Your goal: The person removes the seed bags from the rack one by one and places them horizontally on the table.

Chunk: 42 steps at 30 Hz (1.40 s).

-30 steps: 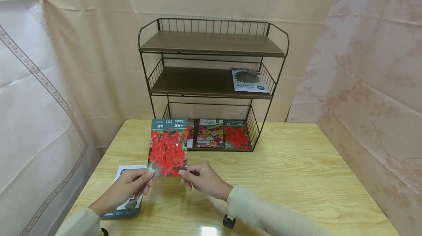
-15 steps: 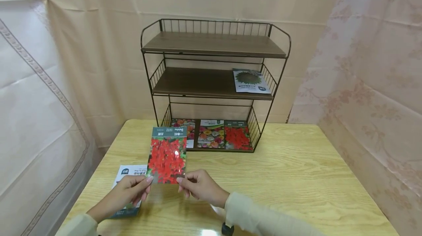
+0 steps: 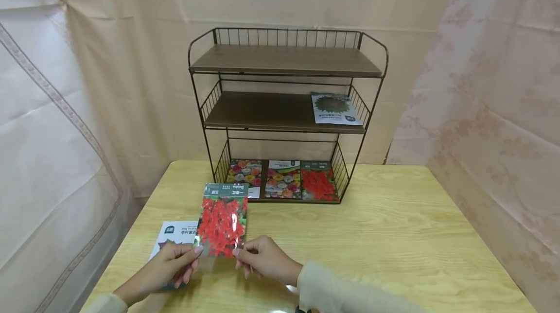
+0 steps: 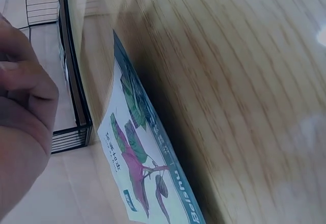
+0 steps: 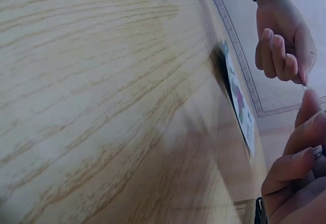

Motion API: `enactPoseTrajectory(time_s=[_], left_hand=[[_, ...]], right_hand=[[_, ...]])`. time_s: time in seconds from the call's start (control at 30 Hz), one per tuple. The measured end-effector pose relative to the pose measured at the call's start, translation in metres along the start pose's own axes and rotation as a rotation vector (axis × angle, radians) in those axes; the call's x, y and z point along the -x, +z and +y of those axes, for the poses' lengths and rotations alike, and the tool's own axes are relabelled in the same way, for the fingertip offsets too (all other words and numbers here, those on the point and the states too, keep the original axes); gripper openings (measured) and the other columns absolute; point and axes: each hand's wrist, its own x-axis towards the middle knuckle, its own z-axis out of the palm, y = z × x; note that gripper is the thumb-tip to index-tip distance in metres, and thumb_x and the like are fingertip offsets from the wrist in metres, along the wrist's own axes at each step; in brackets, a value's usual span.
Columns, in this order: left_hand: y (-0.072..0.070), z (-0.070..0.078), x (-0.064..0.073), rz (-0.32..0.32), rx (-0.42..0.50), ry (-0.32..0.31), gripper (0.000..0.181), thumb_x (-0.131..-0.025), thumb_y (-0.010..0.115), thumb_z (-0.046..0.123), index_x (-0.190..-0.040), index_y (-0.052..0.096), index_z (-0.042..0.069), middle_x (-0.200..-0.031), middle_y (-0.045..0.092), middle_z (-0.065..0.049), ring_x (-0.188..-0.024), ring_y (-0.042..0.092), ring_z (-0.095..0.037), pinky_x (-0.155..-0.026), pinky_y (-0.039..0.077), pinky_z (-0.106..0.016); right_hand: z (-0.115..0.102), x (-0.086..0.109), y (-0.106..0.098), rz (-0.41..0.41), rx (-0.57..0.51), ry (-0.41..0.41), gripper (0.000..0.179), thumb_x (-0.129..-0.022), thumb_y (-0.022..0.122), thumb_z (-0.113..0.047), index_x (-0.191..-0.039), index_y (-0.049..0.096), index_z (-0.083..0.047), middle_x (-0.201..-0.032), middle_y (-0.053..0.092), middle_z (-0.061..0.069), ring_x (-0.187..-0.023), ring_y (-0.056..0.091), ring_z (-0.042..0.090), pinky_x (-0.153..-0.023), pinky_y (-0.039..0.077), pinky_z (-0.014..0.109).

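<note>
"What are the two hands doing?"

"The left hand pinches the red-flower packet at its near-left corner, thumb on the printed face; the right hand pinches the near-right corner likewise; neither is spread."

"How might it handle?"

"Light and thin, I'd judge; stiff enough to stay flat from two corners, yet apt to bow if the hands squeeze inward; its shine hints at a slick skin, so a gentle pinch at the edges looks the right hold."

"Where does it lie from them?"

"Toward two o'clock from the left hand, toward ten from the right; it is held between them, over the table."

"And farther out?"

"A leaf packet lies on the table beneath the left hand, partly hidden; the wire rack stands at one o'clock from the red-flower packet; three flower packets lie in a row on its bottom tier; a white packet rests on its middle shelf, at the three o'clock end."
</note>
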Motion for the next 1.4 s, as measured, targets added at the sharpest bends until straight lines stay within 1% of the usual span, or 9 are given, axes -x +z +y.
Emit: enactPoseTrajectory(time_s=[0.1, 0.2, 0.43, 0.57, 0.7, 0.87, 1.13, 1.23, 1.4], left_hand=[[0.002, -0.004, 0.002, -0.003, 0.004, -0.022, 0.052, -0.113, 0.044, 0.028, -0.088, 0.059, -0.015, -0.063, 0.063, 0.0, -0.046, 0.051, -0.006, -0.041, 0.036, -0.019], [0.002, -0.007, 0.003, -0.011, -0.021, -0.015, 0.051, -0.112, 0.045, 0.028, -0.086, 0.06, -0.013, -0.062, 0.062, 0.001, -0.045, 0.051, -0.005, -0.041, 0.037, -0.016], [0.004, -0.007, 0.001, -0.057, -0.087, -0.027, 0.049, -0.112, 0.046, 0.029, -0.081, 0.064, -0.005, -0.059, 0.059, 0.005, -0.045, 0.049, -0.004, -0.041, 0.044, -0.02], [0.005, -0.007, 0.0, -0.094, -0.097, -0.031, 0.051, -0.112, 0.045, 0.028, -0.079, 0.065, -0.005, -0.058, 0.058, 0.006, -0.045, 0.046, -0.003, -0.04, 0.041, -0.018], [0.005, -0.009, 0.001, -0.101, -0.112, -0.036, 0.051, -0.112, 0.046, 0.027, -0.078, 0.065, -0.005, -0.056, 0.058, 0.007, -0.043, 0.043, -0.001, -0.039, 0.037, -0.016], [0.005, -0.011, 0.005, -0.118, -0.112, -0.074, 0.05, -0.111, 0.048, 0.026, -0.075, 0.067, -0.003, -0.053, 0.057, 0.007, -0.042, 0.041, 0.0, -0.039, 0.035, -0.015], [0.004, -0.012, 0.009, -0.168, -0.073, -0.153, 0.052, -0.11, 0.051, 0.024, -0.072, 0.065, -0.009, -0.05, 0.054, 0.005, -0.039, 0.039, 0.0, -0.039, 0.031, -0.019], [0.005, -0.013, 0.009, -0.175, -0.071, -0.187, 0.053, -0.11, 0.052, 0.026, -0.07, 0.065, -0.007, -0.049, 0.055, 0.005, -0.039, 0.04, 0.001, -0.039, 0.032, -0.018], [0.005, -0.014, 0.008, -0.182, -0.07, -0.196, 0.053, -0.11, 0.052, 0.028, -0.068, 0.064, -0.003, -0.048, 0.054, 0.005, -0.039, 0.04, 0.002, -0.039, 0.033, -0.018]], right_hand=[[0.002, 0.002, 0.003, -0.023, -0.008, 0.013, 0.039, -0.105, 0.062, -0.035, -0.08, 0.073, -0.008, -0.06, 0.063, -0.001, -0.045, 0.04, 0.007, -0.042, 0.034, 0.021], [0.002, 0.003, 0.004, -0.037, -0.001, 0.031, 0.038, -0.104, 0.063, -0.035, -0.08, 0.073, -0.007, -0.061, 0.064, -0.001, -0.045, 0.041, 0.006, -0.042, 0.036, 0.021], [0.004, 0.006, 0.002, -0.056, 0.037, 0.082, 0.041, -0.103, 0.064, -0.038, -0.082, 0.074, -0.004, -0.062, 0.066, 0.002, -0.044, 0.044, 0.008, -0.043, 0.037, 0.023], [0.006, 0.007, 0.002, -0.05, 0.063, 0.096, 0.041, -0.103, 0.064, -0.038, -0.08, 0.074, -0.005, -0.062, 0.066, 0.003, -0.043, 0.044, 0.009, -0.042, 0.038, 0.024], [0.007, 0.008, 0.004, -0.061, 0.063, 0.1, 0.041, -0.103, 0.064, -0.035, -0.078, 0.074, -0.004, -0.061, 0.066, 0.004, -0.043, 0.046, 0.009, -0.042, 0.039, 0.022], [0.009, 0.008, 0.007, -0.097, 0.059, 0.097, 0.041, -0.104, 0.064, -0.032, -0.079, 0.074, -0.001, -0.06, 0.066, 0.003, -0.043, 0.046, 0.008, -0.041, 0.038, 0.022], [0.017, 0.007, 0.013, -0.119, 0.078, 0.169, 0.042, -0.103, 0.064, -0.036, -0.074, 0.074, -0.006, -0.059, 0.066, 0.002, -0.041, 0.044, 0.009, -0.041, 0.04, 0.023], [0.018, 0.008, 0.014, -0.128, 0.081, 0.18, 0.042, -0.103, 0.064, -0.035, -0.073, 0.074, -0.007, -0.06, 0.066, 0.003, -0.04, 0.044, 0.009, -0.041, 0.04, 0.023], [0.02, 0.007, 0.014, -0.129, 0.109, 0.193, 0.042, -0.103, 0.064, -0.035, -0.073, 0.075, -0.008, -0.059, 0.066, 0.004, -0.039, 0.043, 0.01, -0.04, 0.039, 0.024]])
